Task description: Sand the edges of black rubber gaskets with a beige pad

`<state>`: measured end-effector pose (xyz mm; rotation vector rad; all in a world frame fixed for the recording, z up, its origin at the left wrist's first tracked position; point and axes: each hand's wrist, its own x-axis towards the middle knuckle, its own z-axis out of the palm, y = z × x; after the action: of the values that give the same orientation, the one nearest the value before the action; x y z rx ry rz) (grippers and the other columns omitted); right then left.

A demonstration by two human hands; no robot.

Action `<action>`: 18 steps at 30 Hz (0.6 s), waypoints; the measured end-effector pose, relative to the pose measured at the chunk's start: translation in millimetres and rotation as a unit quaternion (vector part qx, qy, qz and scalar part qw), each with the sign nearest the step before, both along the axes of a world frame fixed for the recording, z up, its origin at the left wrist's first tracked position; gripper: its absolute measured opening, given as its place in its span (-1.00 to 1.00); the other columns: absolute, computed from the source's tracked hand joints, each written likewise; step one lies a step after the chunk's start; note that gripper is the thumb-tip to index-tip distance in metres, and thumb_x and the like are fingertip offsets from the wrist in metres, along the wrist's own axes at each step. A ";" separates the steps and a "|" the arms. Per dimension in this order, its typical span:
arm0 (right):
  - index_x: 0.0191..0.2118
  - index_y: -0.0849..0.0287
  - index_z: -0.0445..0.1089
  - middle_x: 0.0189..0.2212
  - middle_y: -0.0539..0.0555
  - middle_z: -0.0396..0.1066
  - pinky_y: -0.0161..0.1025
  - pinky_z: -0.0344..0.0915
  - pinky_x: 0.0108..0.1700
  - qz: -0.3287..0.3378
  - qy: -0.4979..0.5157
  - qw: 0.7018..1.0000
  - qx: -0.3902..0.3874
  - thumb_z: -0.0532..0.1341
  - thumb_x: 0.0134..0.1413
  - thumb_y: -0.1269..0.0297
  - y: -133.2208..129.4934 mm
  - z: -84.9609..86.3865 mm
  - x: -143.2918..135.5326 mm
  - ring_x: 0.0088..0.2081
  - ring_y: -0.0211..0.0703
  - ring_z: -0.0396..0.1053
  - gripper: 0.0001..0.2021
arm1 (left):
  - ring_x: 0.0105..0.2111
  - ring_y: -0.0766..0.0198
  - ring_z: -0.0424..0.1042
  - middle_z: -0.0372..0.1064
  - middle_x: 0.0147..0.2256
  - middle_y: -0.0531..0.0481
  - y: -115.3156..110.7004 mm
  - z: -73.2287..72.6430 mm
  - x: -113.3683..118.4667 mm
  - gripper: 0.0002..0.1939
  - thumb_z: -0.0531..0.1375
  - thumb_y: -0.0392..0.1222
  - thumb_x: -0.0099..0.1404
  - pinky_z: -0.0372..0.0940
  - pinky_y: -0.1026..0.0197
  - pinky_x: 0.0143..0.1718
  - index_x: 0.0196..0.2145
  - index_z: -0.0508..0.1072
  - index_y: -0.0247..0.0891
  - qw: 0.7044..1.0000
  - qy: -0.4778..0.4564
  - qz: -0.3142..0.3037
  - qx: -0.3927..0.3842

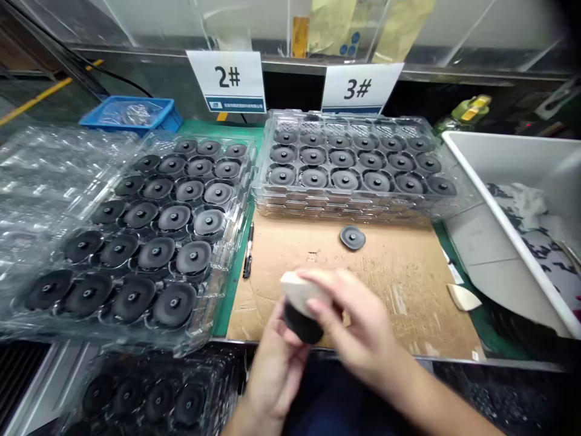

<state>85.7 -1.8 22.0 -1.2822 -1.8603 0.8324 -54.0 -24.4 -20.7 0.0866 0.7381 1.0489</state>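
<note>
- Cardboard (385, 272) lay centre frame, bearing one loose disc (353, 237).
- Two signs (227, 82) stood upper centre; beneath the right one, a tray (318, 198) held 18 discs (342, 158).
- Left hand (279, 357), lower centre, curled half-closed around one black piece (302, 326).
- Right hand (358, 321), thumb and fingers pinched, held one white pad (302, 292) against it.

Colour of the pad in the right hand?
Off-white, pad in the right hand; best seen in the head view, slightly blurred.

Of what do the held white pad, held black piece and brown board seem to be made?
White pad: perhaps felt or foam, matte, no shine; blurred.
Black piece: probably plastic or rubber, dull, evenly dark.
Brown board: likely cardboard, matte, with scuffed patches.
</note>
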 end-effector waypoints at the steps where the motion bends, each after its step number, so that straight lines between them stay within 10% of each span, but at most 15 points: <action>1: 0.06 0.13 0.21 -0.23 0.09 0.38 -0.25 0.31 -0.20 0.035 0.005 0.999 0.007 0.02 0.18 0.40 -1.7 10.7 -1.5 -0.25 -0.19 0.33 -0.67 | -0.04 0.14 0.36 0.44 -0.10 -0.04 -2.0 2.8 5.0 -0.49 0.31 -0.12 0.00 0.26 0.22 -0.01 -0.05 0.40 -0.11 1.000 -0.002 -0.013 -0.005; 5: -0.05 0.13 0.31 -0.31 0.03 0.38 -0.32 0.28 -0.24 0.145 -0.028 0.984 -0.095 0.00 0.19 0.46 -7.9 30.3 0.2 -0.30 -0.27 0.32 -0.73 | -0.06 0.13 0.36 0.43 -0.09 0.01 -7.9 6.8 14.1 -0.47 0.34 -0.08 -0.06 0.28 0.20 -0.04 -0.08 0.42 -0.06 1.000 0.012 -0.003 0.003; 11: 0.04 0.27 0.23 -0.28 0.11 0.36 -0.27 0.28 -0.16 0.067 0.013 0.997 0.030 0.00 0.18 0.46 -20.4 26.2 10.5 -0.25 -0.22 0.31 -0.68 | -0.09 0.12 0.39 0.46 -0.15 0.00 -9.9 8.9 14.2 -0.42 0.36 -0.08 -0.12 0.27 0.19 -0.03 -0.07 0.41 -0.06 0.998 0.025 -0.051 0.024; 14: -0.02 0.21 0.29 -0.27 0.05 0.38 -0.38 0.28 -0.18 0.125 0.020 0.991 -0.043 0.02 0.16 0.50 -29.8 27.9 20.4 -0.26 -0.30 0.32 -0.71 | -0.11 0.15 0.41 0.43 -0.08 0.02 -11.3 11.2 17.6 -0.40 0.38 -0.10 -0.16 0.31 0.23 -0.08 -0.08 0.42 -0.03 0.998 0.033 -0.041 0.037; 18: 0.00 0.22 0.28 -0.28 0.09 0.37 -0.27 0.28 -0.18 0.028 0.010 0.999 -0.013 -0.01 0.19 0.43 -29.5 27.6 26.4 -0.26 -0.23 0.31 -0.71 | -0.27 0.34 0.46 0.51 -0.31 0.08 -15.9 14.7 32.5 -0.62 0.36 -0.15 -0.10 0.32 0.45 -0.25 -0.23 0.51 -0.13 0.997 0.028 -0.071 0.032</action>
<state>112.0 -31.2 49.5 -1.2394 -1.8828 0.8977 -21.5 -40.3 -6.0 0.2202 0.7378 0.9379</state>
